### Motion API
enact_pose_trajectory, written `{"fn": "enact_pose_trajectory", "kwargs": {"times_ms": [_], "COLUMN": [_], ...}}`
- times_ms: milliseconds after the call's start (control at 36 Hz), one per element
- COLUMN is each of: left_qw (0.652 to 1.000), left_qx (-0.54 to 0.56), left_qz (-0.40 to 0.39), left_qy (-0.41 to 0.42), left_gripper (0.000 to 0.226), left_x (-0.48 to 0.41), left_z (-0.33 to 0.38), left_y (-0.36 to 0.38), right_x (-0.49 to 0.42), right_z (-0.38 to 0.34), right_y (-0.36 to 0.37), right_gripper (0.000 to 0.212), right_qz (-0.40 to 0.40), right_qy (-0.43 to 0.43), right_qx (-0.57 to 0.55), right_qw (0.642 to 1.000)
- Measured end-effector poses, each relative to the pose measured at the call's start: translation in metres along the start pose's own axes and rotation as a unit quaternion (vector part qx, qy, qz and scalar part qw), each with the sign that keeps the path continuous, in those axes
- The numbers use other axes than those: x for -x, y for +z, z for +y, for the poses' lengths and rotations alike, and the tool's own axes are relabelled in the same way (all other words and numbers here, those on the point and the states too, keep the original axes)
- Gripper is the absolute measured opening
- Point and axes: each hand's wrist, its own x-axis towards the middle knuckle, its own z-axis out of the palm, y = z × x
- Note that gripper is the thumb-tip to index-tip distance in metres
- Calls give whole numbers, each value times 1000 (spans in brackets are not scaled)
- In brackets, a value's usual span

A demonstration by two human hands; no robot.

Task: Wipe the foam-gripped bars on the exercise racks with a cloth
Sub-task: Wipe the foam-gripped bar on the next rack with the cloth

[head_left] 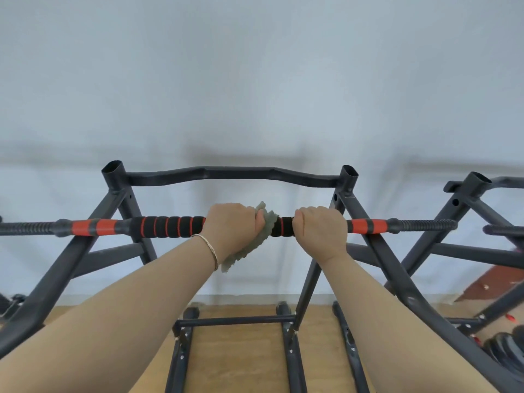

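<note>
Left hand (232, 225) wraps cloth (262, 236) around bar (170, 226); right hand (319, 226) grips beside.

Bright, even, soft light fills the room; a faint blurred shadow falls on the white wall (255, 95). Wide-angle bending curves the edges; detail looks slightly soft.

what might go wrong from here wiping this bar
1. The black foam-gripped bar with red rings seems only to lie across the black metal rack; a hard sideways wipe may shift or roll it.
2. The right hand grips bare foam, so that patch may go unwiped.
3. The grey-green fuzzy cloth hangs loose below the left hand and might snag or slip out.
</note>
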Motion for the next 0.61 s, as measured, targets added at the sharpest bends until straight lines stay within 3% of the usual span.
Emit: {"fn": "enact_pose_trajectory", "kwargs": {"times_ms": [83,167,194,250,361,444,528,611], "left_qw": [999,995,992,989,990,993,999,1000], "left_qx": [-40,0,-1,8,20,-9,-26,-9], "left_qz": [28,75,102,122,118,92,36,-20], "left_qy": [-8,-61,-70,-79,-79,-67,-24,11], "left_gripper": [28,43,43,42,43,48,32,30], "left_x": [9,8,7,7,10,9,12,11], "left_z": [4,9,11,13,12,12,14,16], "left_y": [4,11,13,14,12,10,2,-9], "right_x": [1,-9,-20,-40,-50,-44,-32,-10], "right_z": [-5,-8,-8,-12,-21,-18,-16,-21], "right_y": [-5,-15,-21,-33,-36,-34,-23,-15], "right_gripper": [29,19,22,33,45,43,28,51], "right_qz": [-57,-162,-165,-251,-359,-319,-200,-95], "right_qy": [39,63,76,120,112,91,-5,-3], "right_qx": [-26,-13,-10,-46,-105,-79,27,50], "right_qw": [997,985,983,959,921,940,979,994]}}
